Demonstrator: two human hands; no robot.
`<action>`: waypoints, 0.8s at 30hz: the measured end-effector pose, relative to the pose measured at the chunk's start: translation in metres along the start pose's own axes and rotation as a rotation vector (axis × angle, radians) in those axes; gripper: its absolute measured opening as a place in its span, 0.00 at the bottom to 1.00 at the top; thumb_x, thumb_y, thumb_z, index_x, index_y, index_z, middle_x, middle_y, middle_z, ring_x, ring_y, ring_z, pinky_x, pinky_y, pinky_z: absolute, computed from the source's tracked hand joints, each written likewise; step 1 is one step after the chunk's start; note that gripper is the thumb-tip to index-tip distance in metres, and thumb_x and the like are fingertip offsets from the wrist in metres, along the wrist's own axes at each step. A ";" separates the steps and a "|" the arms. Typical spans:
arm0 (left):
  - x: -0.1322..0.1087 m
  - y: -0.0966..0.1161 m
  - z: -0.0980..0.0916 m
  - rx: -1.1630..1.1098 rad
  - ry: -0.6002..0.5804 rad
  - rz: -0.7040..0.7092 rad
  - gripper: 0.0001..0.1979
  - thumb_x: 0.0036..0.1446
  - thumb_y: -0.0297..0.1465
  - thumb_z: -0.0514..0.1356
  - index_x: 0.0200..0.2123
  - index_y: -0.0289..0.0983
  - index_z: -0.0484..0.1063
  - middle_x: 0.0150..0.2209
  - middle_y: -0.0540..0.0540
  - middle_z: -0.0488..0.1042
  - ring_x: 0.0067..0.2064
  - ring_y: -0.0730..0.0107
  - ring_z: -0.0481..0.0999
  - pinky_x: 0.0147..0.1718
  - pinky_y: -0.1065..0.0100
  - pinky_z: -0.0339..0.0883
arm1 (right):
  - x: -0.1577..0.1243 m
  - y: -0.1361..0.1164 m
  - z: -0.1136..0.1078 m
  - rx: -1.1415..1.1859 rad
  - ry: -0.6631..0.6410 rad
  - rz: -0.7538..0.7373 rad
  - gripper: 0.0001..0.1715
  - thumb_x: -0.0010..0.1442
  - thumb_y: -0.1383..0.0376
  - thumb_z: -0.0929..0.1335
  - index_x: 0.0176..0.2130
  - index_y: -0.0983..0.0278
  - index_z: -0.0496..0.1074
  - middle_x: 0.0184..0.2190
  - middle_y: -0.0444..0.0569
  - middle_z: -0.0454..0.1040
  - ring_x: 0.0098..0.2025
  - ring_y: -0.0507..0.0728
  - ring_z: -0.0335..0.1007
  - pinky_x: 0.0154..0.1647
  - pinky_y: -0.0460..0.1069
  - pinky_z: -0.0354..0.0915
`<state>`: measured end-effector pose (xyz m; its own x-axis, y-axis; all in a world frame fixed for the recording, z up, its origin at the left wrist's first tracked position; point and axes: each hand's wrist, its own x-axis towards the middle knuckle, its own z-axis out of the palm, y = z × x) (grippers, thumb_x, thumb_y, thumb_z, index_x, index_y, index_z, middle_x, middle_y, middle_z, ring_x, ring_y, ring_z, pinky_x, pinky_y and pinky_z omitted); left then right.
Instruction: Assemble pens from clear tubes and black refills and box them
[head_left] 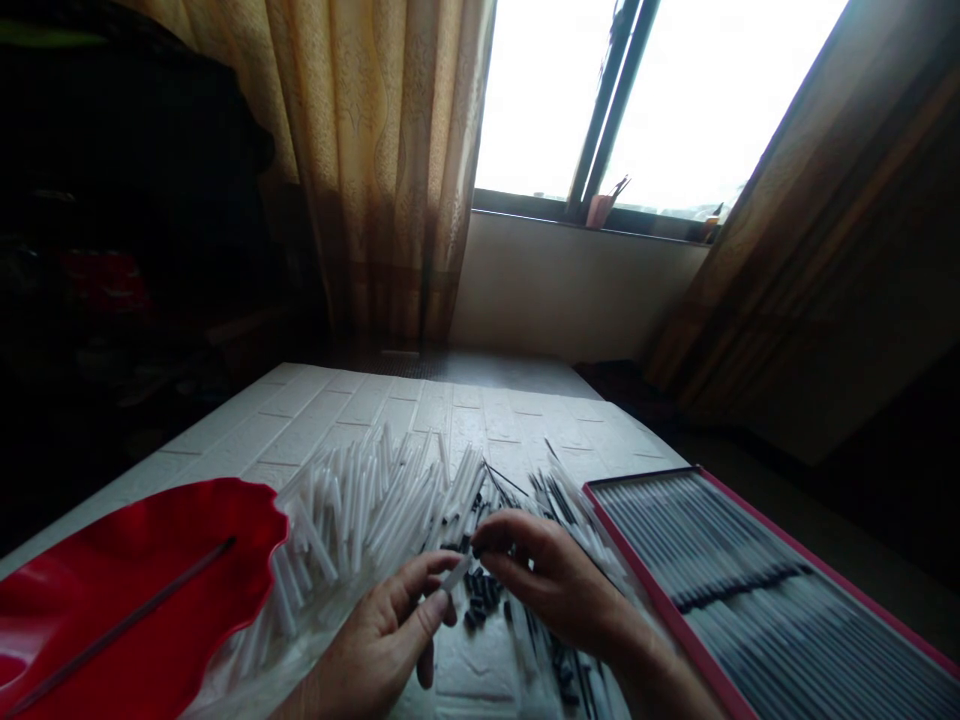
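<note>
Between the thumb and fingers of my left hand (394,622) is a translucent plastic tube (455,574), pointing up toward the right. My right hand (547,575) pinches a small dark piece (477,551) at the tube's upper end; whether it is seated there I cannot tell. Just below the two hands lies a pile of short black caps (481,597). Many loose clear tubes (360,500) are heaped beyond and to the left of my left hand. Thin black rods (551,495) lie behind and beside my right hand.
At the left, a red scalloped tray (157,560) holds one long thin stick (142,620). A pink-edged box (660,600) on the right is filled with rows of tubes with dark ends. The white brick-patterned tabletop (427,405) reaches toward a curtained window.
</note>
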<state>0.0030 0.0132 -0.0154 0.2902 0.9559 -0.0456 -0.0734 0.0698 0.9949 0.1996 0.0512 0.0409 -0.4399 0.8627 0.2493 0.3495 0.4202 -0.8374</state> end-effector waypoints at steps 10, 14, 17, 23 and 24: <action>0.000 0.005 0.003 0.046 0.024 -0.013 0.28 0.51 0.53 0.61 0.47 0.39 0.72 0.29 0.53 0.70 0.16 0.82 0.65 0.17 0.75 0.59 | 0.000 -0.002 -0.001 -0.046 -0.011 -0.040 0.07 0.58 0.70 0.67 0.37 0.62 0.75 0.31 0.44 0.75 0.32 0.52 0.69 0.34 0.46 0.66; 0.001 0.005 0.002 0.041 0.018 -0.016 0.30 0.50 0.55 0.61 0.47 0.38 0.72 0.28 0.53 0.69 0.16 0.82 0.64 0.17 0.76 0.59 | 0.000 -0.003 -0.001 -0.065 -0.017 -0.046 0.07 0.58 0.71 0.67 0.36 0.62 0.75 0.31 0.44 0.75 0.32 0.51 0.69 0.34 0.46 0.65; 0.000 0.005 0.003 0.059 0.014 -0.028 0.33 0.49 0.57 0.61 0.48 0.38 0.72 0.28 0.53 0.68 0.17 0.82 0.64 0.17 0.76 0.59 | 0.000 -0.003 0.000 -0.076 -0.026 -0.053 0.07 0.58 0.71 0.67 0.36 0.62 0.75 0.30 0.44 0.74 0.32 0.52 0.69 0.34 0.46 0.65; 0.000 0.007 0.002 0.129 -0.007 -0.005 0.30 0.53 0.54 0.59 0.48 0.38 0.74 0.29 0.52 0.68 0.18 0.80 0.65 0.19 0.75 0.60 | 0.001 -0.001 0.001 -0.082 -0.056 -0.084 0.08 0.60 0.70 0.67 0.36 0.63 0.76 0.31 0.46 0.74 0.32 0.52 0.70 0.33 0.46 0.64; 0.000 0.008 0.002 0.141 -0.008 -0.007 0.29 0.53 0.54 0.59 0.48 0.38 0.74 0.29 0.52 0.68 0.19 0.80 0.65 0.19 0.75 0.60 | 0.001 -0.001 0.000 -0.082 -0.060 -0.081 0.08 0.60 0.70 0.67 0.36 0.63 0.76 0.31 0.46 0.74 0.32 0.52 0.70 0.33 0.46 0.64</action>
<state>0.0044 0.0133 -0.0073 0.2982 0.9531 -0.0525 0.0637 0.0350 0.9974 0.1986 0.0515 0.0420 -0.5174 0.8077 0.2825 0.3762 0.5113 -0.7727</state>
